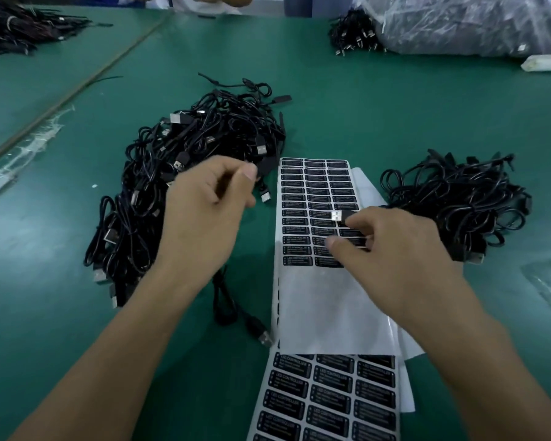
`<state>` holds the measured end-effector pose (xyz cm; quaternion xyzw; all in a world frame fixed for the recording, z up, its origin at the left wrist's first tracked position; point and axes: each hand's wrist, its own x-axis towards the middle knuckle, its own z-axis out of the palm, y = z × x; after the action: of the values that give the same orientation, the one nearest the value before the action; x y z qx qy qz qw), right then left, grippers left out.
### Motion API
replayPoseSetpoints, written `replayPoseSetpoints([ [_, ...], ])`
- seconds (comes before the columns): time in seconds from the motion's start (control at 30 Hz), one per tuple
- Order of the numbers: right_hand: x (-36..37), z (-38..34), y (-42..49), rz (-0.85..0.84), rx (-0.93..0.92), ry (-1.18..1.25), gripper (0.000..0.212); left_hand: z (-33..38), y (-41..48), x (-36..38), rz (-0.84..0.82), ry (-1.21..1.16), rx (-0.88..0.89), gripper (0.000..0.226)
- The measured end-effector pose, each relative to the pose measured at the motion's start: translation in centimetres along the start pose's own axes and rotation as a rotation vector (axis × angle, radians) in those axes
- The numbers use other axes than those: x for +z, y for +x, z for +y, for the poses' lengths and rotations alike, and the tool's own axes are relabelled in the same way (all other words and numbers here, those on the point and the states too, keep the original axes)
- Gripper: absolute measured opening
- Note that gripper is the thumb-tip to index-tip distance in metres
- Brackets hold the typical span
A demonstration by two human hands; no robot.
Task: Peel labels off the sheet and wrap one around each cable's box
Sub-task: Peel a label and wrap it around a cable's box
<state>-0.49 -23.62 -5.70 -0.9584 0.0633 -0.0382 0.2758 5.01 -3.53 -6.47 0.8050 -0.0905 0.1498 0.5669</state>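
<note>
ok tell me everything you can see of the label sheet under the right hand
The label sheet is glossy white backing lying flat on the green table, its far half carrying three columns of black labels with white print, the near half peeled bare. The right hand, pinching a small black piece, hovers over its labels. Its near edge overlaps a second sheet.

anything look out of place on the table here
One loose cable strays from the left cable pile, its USB plug at the label sheet edge. A clear plastic scrap lies on the green table.
</note>
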Motion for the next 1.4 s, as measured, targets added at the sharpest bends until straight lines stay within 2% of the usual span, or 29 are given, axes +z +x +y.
replayPoseSetpoints([
  [0.1, 0.2, -0.5, -0.5, -0.039, 0.035, -0.104, 0.056, -0.4, -0.4, 0.4, -0.108, 0.138, 0.024, 0.023],
  [0.3, -0.1, -0.7, -0.5, -0.096, 0.057, -0.086, 0.077, -0.2, -1.1, 1.0, -0.277, 0.251, 0.068, 0.024],
  [0.53, -0.2, -0.1, 0.0, -0.153, 0.075, -0.039, 0.081, -0.3, -1.2, 1.2, -0.355, 0.258, 0.067, 0.015],
  [0.73, 0.2, 0.3, 0.2, -0.103, 0.076, -0.029, 0.078, 0.0, -1.5, 1.6, -0.410, 0.255, 0.087, 0.034],
  [0.9, 0.2, 0.3, 0.4, -0.012, 0.020, 0.035, 0.076, 0.3, -2.1, 2.0, -0.475, 0.424, 0.103, 0.043],
  [1.0, 0.2, 0.3, 0.5, 0.044, -0.027, 0.146, 0.062, 0.3, -2.0, 2.0, -0.470, 0.393, 0.049, 0.040],
  [1.17, 0.4, 0.7, 1.0, -0.041, 0.033, 0.391, 0.040, 0.4, -1.7, 1.9, -0.465, 0.279, -0.001, 0.036],
  [1.3, 0.5, 0.9, 1.3, -0.070, 0.117, 0.544, 0.034, 0.7, -1.7, 1.7, -0.412, 0.191, 0.020, 0.044],
  [1.4, 0.6, 1.0, 1.4, -0.124, 0.136, 0.623, 0.035, 0.6, -1.9, 1.8, -0.437, 0.111, 0.033, 0.049],
])
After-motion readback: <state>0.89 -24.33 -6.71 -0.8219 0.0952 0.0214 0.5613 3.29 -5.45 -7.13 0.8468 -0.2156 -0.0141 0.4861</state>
